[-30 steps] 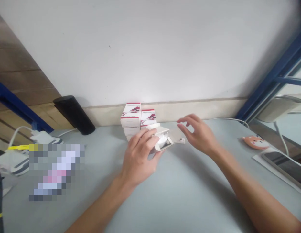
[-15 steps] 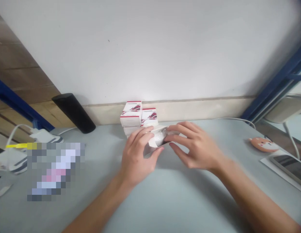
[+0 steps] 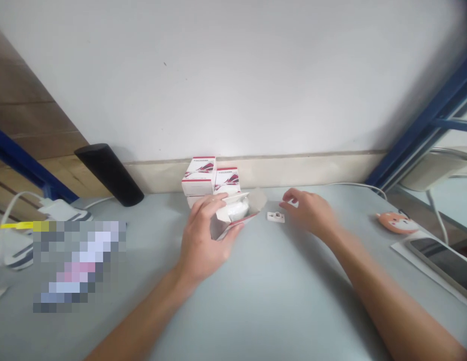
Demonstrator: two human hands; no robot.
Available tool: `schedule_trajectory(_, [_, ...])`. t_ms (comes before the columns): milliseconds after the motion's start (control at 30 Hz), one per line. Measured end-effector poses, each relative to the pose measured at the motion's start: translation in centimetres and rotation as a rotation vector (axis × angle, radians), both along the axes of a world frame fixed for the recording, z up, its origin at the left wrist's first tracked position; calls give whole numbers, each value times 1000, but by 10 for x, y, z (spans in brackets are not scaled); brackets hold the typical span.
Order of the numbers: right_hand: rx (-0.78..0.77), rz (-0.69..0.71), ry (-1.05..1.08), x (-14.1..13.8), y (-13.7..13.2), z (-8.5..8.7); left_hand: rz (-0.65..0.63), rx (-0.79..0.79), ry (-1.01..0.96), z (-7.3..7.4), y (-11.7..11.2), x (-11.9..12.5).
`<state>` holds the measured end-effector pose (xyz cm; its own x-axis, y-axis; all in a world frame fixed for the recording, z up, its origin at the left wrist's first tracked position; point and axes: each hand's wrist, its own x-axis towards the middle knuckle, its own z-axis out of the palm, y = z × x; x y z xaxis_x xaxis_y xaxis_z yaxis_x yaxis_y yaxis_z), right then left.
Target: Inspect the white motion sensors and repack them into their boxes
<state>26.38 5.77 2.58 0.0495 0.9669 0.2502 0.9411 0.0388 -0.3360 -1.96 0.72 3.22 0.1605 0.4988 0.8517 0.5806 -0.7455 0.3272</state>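
From the head: gripping an open box [image 3: 246, 218] with the left hand [image 3: 203, 241], with a white thing [image 3: 239, 207] inside, in front of the stacked boxes [image 3: 198, 181]. With the right hand [image 3: 308, 211] half curled just beside a small card [image 3: 276, 217] on the tabletop [image 3: 271, 291]; can't tell if holding anything.

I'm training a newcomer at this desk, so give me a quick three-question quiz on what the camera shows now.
1. Which hand holds the open box?
2. True or false: the small white piece is inside the open box.
3. What stands left of the stacked boxes? A) a red mug B) a tall black object C) a green bottle

Key:
1. The left hand.
2. False; it lies on the desk near the right hand.
3. B.
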Motion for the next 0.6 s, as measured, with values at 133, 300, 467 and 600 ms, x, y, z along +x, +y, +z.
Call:
schedule_trajectory(133, [-72, 72, -13, 3, 8, -16, -24, 24, 44, 1, 0, -1])
schedule_trajectory(300, [248, 90, 80, -8, -9, 11, -22, 18, 71, 1, 0, 0])
schedule_trajectory(467, [663, 259, 202, -41, -47, 50, -20, 7, 87, 1, 0, 0])
schedule_trajectory(600, [567, 346, 72, -64, -64, 49, -28, 19, 131, 2, 0, -1])
